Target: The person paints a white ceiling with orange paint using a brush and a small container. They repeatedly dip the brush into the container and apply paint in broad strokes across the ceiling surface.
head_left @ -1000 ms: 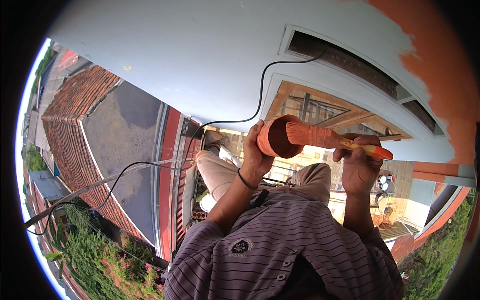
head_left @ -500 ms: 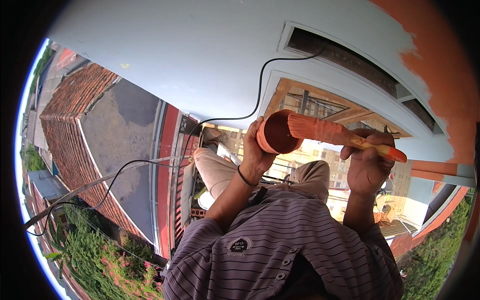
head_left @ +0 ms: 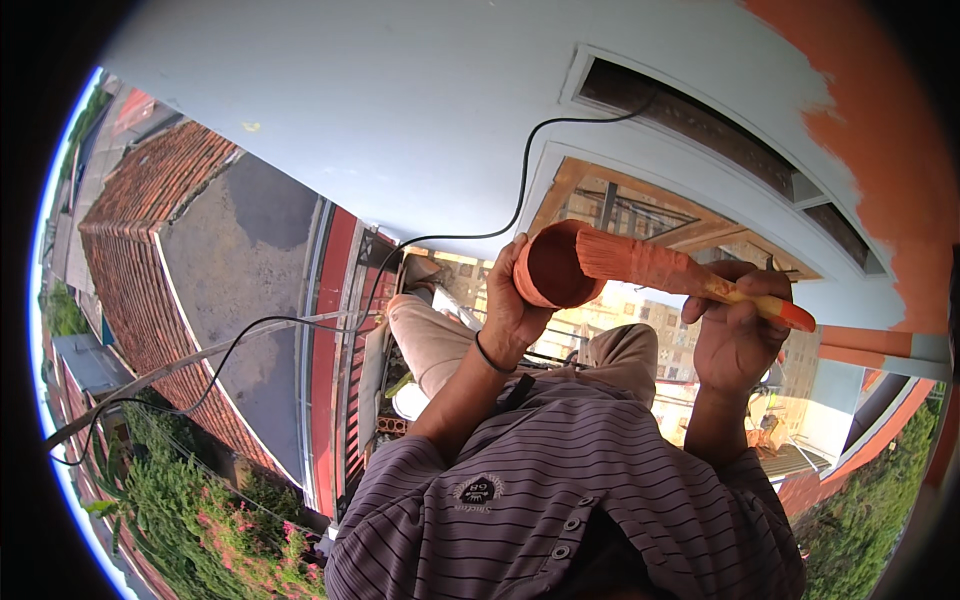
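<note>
In the head view my left hand (head_left: 508, 315) grips a small orange-coated cylindrical paint pot (head_left: 552, 270), its mouth tilted toward me and its inside dark reddish. A wide paintbrush (head_left: 660, 264), its bristles and ferrule coated in orange paint, lies level with its tip overlapping the pot's right rim; whether it touches cannot be told. My right hand (head_left: 732, 335) has its fingers closed round the brush's yellow handle with a red end.
A pale wall (head_left: 330, 90) with an orange painted patch (head_left: 870, 170), a narrow vent opening (head_left: 680, 110) and a wooden window (head_left: 640, 200) fills the upper view. A black cable (head_left: 450, 237) runs across it. A tiled roof (head_left: 160, 165), railing, plants and sunlit tiled floor lie below.
Over the last second my right hand has shifted right with the brush. The pot in my left hand has turned slightly. Little differs from half a second ago.
</note>
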### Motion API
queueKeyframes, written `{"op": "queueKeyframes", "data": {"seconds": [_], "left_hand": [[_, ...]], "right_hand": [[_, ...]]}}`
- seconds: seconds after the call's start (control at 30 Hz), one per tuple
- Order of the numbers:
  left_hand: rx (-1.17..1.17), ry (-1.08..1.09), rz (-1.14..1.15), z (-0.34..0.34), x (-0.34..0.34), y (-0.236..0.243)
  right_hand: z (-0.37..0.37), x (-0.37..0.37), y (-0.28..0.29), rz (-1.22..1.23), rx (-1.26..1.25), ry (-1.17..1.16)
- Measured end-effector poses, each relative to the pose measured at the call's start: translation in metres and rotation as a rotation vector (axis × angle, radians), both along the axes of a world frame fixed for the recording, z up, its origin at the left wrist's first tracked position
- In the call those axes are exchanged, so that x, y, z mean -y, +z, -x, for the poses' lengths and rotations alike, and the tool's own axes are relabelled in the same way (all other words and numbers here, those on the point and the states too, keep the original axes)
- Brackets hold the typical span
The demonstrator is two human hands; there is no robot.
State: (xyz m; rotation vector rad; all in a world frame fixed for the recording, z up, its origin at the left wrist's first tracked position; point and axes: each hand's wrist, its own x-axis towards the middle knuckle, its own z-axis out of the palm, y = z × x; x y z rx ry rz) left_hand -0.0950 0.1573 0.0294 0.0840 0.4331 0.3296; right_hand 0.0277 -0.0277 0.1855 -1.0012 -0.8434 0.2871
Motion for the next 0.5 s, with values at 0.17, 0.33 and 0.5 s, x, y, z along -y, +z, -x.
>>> {"op": "queueKeyframes", "data": {"seconds": [0.17, 0.33, 0.5], "left_hand": [[0.045, 0.008, 0.028, 0.000, 0.000, 0.005], [0.044, -0.004, 0.030, 0.005, 0.000, -0.002], [0.024, -0.028, 0.009, 0.004, -0.002, -0.004]], "right_hand": [[-0.003, -0.009, -0.024, 0.074, -0.004, 0.088], [-0.004, -0.001, -0.041, 0.079, -0.098, 0.044], [-0.003, -0.008, -0.045, 0.128, -0.191, 0.036]]}}
